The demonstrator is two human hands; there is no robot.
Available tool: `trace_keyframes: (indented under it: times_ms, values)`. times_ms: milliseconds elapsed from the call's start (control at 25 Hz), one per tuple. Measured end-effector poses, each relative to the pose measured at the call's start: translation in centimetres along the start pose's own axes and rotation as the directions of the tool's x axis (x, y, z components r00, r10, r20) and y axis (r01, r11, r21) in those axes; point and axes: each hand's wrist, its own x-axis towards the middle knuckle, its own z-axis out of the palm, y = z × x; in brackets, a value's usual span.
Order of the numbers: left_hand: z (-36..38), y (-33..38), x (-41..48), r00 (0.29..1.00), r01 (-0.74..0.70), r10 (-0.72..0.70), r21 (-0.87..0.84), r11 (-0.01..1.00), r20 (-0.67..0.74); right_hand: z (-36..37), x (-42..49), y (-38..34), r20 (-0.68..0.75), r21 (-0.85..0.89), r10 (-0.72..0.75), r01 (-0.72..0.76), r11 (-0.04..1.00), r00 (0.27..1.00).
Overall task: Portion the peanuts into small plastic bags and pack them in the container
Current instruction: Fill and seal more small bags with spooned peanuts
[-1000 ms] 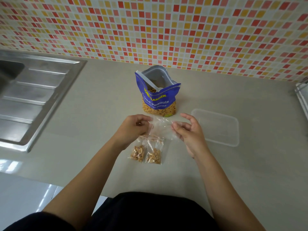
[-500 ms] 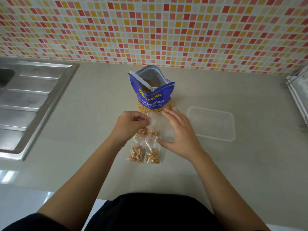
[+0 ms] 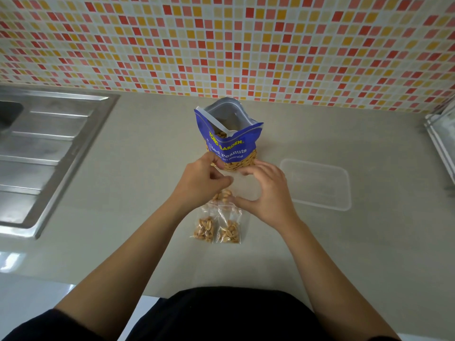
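Head view: left hand (image 3: 204, 178) pinches edge of empty bag (image 3: 246, 189); right hand (image 3: 268, 195) fingers curl round opposite side. Bag sits just before pouch (image 3: 231, 141). Filled bags (image 3: 216, 228) on desk (image 3: 147, 156); container (image 3: 317, 185) to right. Recommended: part mouth fully, hold rim taut, then fill.

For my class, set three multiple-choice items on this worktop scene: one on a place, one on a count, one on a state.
1. The clear container lies where from the peanut pouch? A left of it; B right of it; C on top of it.
2. How many filled small bags lie side by side nearest the person? A none; B two; C five.
3. The peanut pouch is: A sealed flat; B tipped over; C upright, open.
Answers: B, it sits at the pouch's right; B, a pair lies there; C, its mouth gapes upward.
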Motion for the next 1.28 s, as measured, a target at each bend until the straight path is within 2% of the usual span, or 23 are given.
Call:
trace_keyframes:
  times_ms: [40, 120, 160, 200, 280, 360, 480, 600, 680, 760, 920, 1040, 1080, 1160, 1240, 1280]
  values:
    - [-0.4, 0.2, 0.3, 0.992, -0.045, 0.042, -0.018, 0.999, -0.12, -0.3, 0.0, 0.0, -0.028, 0.076, 0.035, -0.033, 0.997, 0.999]
    - [-2.0, 0.9, 1.9, 0.889, -0.133, 0.105, -0.031, 0.991, -0.445, -0.9, 0.0, -0.2, -0.049, 0.241, 0.125, -0.11, 0.964, 0.991]
    - [-3.0, 1.2, 3.2, 0.841, -0.129, 0.107, -0.004, 0.992, -0.531, -1.1, 0.0, -0.5, -0.03, 0.306, 0.176, -0.159, 0.939, 0.984]
    - [-4.0, 1.2, 4.7, 0.834, -0.095, 0.103, 0.043, 0.995, -0.542, -1.3, 0.1, -0.7, 0.001, 0.357, 0.221, -0.207, 0.911, 0.975]
    - [-5.1, 1.0, 7.4, 0.907, -0.022, 0.074, 0.128, 0.992, -0.415, -1.4, 0.2, -1.0, 0.035, 0.419, 0.278, -0.267, 0.868, 0.96]
    - [-5.2, 1.0, 9.0, 0.937, -0.035, 0.073, 0.117, 0.993, -0.342, -1.5, 0.3, -1.2, 0.026, 0.43, 0.302, -0.283, 0.857, 0.953]
    - [-5.4, 1.9, 9.9, 0.919, -0.076, 0.128, 0.152, 0.985, -0.374, -1.5, 0.5, -1.2, 0.034, 0.421, 0.325, -0.308, 0.853, 0.945]
    - [-5.5, 3.0, 10.2, 0.926, -0.099, 0.197, 0.294, 0.95, -0.322, -1.5, 0.8, -1.2, 0.037, 0.436, 0.349, -0.329, 0.838, 0.936]
    - [-5.3, 4.0, 10.0, 0.919, -0.193, 0.294, 0.351, 0.916, -0.263, -1.3, 1.1, -1.5, 0.036, 0.464, 0.37, -0.344, 0.816, 0.928]
    - [-4.9, 5.0, 9.8, 0.907, -0.301, 0.377, 0.336, 0.892, -0.187, -1.0, 1.4, -1.8, 0.038, 0.497, 0.398, -0.363, 0.788, 0.916]
    - [-4.1, 5.1, 10.0, 0.938, -0.306, 0.344, 0.357, 0.883, -0.048, -0.6, 1.7, -1.9, 0.024, 0.537, 0.428, -0.373, 0.757, 0.903]
    - [-5.1, 5.6, 9.7, 0.921, -0.327, 0.385, 0.411, 0.851, -0.065, -0.6, 1.4, -1.4, -0.003, 0.52, 0.444, -0.378, 0.766, 0.896]
    - [-5.6, 5.7, 9.7, 0.91, -0.314, 0.402, 0.469, 0.826, -0.099, -0.6, 1.4, -1.3, -0.006, 0.514, 0.451, -0.384, 0.767, 0.892]
    - [-6.1, 5.8, 9.7, 0.925, -0.188, 0.358, 0.665, 0.723, -0.128, -0.6, 1.3, -1.1, -0.002, 0.507, 0.461, -0.396, 0.765, 0.887]
    - [-5.3, 5.3, 9.6, 0.965, -0.042, 0.223, 0.757, 0.652, -0.138, -0.6, 1.4, -1.2, 0.004, 0.501, 0.457, -0.397, 0.769, 0.889]
    - [-4.6, 5.2, 9.7, 0.976, 0.014, 0.15, 0.74, 0.673, -0.155, -0.6, 1.4, -1.3, 0.003, 0.496, 0.455, -0.397, 0.772, 0.89]
